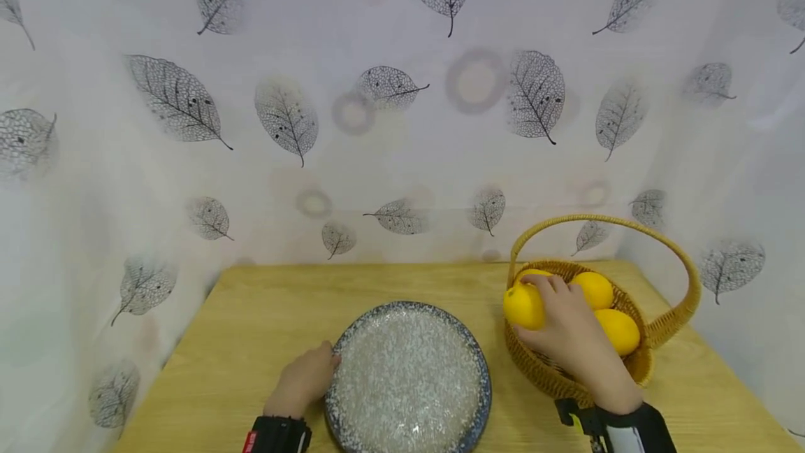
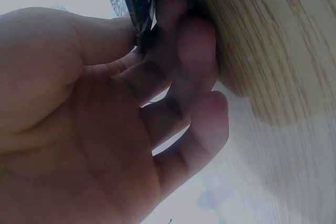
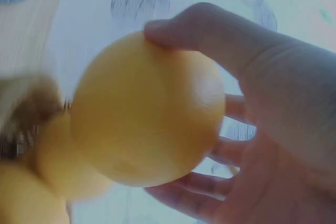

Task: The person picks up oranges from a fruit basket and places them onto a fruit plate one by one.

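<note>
My right hand (image 1: 569,334) grips a yellow lemon (image 1: 523,306) at the left side of a wicker basket (image 1: 534,372). In the right wrist view the thumb lies over the lemon (image 3: 147,114) and the fingers curl behind it. More lemons (image 1: 618,332) sit inside the basket. My left hand (image 1: 305,377) pinches the left rim of a round speckled plate (image 1: 409,376) with a dark blue edge. Seen from the left wrist, the thumb is on one side of the rim (image 2: 137,9) and fingers reach round beneath it, close to the tabletop.
The wooden table (image 1: 264,306) carries the plate at centre and the basket to its right. A tall arched handle (image 1: 679,250) rises over the basket. Behind and beside the table hangs a pale curtain (image 1: 402,152) printed with leaves.
</note>
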The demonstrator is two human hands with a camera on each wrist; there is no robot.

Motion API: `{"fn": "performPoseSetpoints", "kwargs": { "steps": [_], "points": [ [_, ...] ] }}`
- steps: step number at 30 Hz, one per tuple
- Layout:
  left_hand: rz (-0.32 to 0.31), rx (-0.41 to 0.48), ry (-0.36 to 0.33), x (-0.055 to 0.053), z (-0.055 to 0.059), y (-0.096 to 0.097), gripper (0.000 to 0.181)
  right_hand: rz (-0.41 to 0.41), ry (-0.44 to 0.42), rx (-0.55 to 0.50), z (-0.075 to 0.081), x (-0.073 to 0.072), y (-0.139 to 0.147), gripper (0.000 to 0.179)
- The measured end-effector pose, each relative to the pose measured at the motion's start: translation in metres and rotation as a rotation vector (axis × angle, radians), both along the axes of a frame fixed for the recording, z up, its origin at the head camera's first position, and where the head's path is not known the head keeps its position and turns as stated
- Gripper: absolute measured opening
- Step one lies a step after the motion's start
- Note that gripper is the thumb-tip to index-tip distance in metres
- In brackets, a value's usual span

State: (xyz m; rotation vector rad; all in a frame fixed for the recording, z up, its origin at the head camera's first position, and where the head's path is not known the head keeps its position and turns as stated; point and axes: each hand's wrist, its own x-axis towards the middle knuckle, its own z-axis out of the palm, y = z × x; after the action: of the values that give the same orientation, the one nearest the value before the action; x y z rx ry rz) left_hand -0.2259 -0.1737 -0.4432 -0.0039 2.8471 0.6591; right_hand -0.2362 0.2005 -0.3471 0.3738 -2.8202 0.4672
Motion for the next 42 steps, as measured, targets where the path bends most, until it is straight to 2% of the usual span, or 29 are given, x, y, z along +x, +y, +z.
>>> {"fn": "performPoseSetpoints", "kwargs": {
  "steps": [3, 7, 12, 17, 22, 26, 30, 36, 42],
  "points": [
    [0.002, -0.007, -0.001, -0.001, -0.002, 0.001, 0.03, 0.032, 0.063, -0.04, -0.004, -0.008, -0.018, 0.07],
    [-0.003, -0.022, 0.0, -0.002, -0.002, 0.002, 0.034, 0.095, 0.093, -0.089, -0.013, -0.023, -0.051, 0.069],
    [-0.026, -0.016, 0.017, 0.002, -0.002, 0.001, 0.038, 0.176, 0.025, -0.162, -0.026, -0.04, -0.094, 0.067],
    [-0.007, -0.011, -0.018, 0.004, -0.002, 0.001, 0.034, 0.266, -0.043, -0.229, -0.038, -0.051, -0.138, 0.067],
    [-0.003, -0.025, -0.001, 0.004, 0.002, 0.002, 0.027, 0.352, -0.075, -0.181, -0.057, -0.059, -0.17, 0.067],
    [-0.01, -0.024, 0.015, 0.003, 0.002, 0.001, 0.026, 0.387, -0.068, -0.1, -0.072, -0.059, -0.182, 0.068],
    [-0.005, -0.03, 0.011, 0.0, -0.001, 0.001, 0.027, 0.398, -0.043, -0.065, -0.08, -0.058, -0.187, 0.068],
    [-0.006, -0.045, 0.013, -0.002, -0.006, -0.001, 0.029, 0.41, -0.006, -0.019, -0.085, -0.055, -0.189, 0.066],
    [-0.003, -0.037, 0.003, -0.001, -0.006, -0.001, 0.029, 0.424, -0.003, -0.002, -0.085, -0.051, -0.189, 0.066]
  ]
}}
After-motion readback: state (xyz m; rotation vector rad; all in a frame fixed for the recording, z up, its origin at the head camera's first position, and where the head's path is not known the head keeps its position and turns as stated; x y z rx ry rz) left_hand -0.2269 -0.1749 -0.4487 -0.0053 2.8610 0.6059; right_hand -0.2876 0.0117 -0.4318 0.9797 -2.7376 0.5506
